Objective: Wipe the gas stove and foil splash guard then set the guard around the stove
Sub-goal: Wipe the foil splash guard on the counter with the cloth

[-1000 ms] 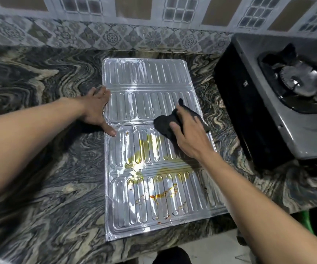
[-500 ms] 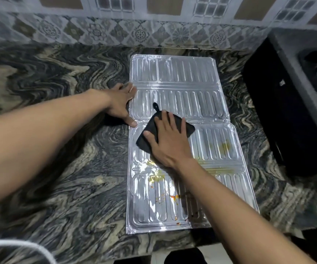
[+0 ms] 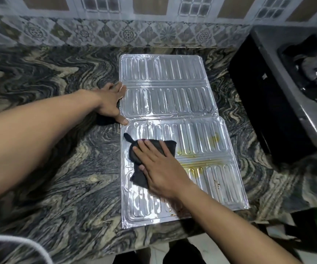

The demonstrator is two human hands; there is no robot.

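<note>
Marble counter is carrying everything. Gas stove is sitting at its right edge, well apart from my hands. Foil splash guard is lying flat mid-counter, near end reaching the front edge, so I'm getting full wiping contact. Left hand is pressing the guard's left edge, fingers spread, gripping nothing, probably just stopping it sliding. Right hand is lying flat, fingers extended, pinning the black cloth to the foil rather than clutching it. Yellow grease is showing near the right edge, unwiped.
</note>
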